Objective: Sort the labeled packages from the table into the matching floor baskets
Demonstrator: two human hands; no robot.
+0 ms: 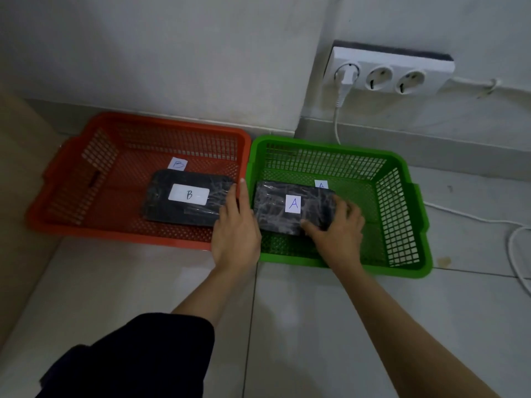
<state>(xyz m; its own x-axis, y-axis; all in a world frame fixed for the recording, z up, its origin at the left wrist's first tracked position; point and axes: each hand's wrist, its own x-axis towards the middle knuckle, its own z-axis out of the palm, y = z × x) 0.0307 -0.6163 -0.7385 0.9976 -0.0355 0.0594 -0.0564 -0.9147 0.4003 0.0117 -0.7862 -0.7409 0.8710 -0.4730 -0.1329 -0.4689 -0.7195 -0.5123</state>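
Note:
Two baskets stand side by side on the floor: a red basket with a paper tag B at its back, and a green basket with a tag A. A black wrapped package labelled B lies flat in the red basket. A black wrapped package labelled A is in the green basket. My right hand grips the right front corner of package A. My left hand lies flat over the two baskets' adjoining rims, fingers straight, touching the right end of package B and the left edge of package A.
A white power strip is fixed on the wall behind the green basket, with one plug and a cable hanging down. More white cable lies on the tiles at the right. A brown surface borders the left side.

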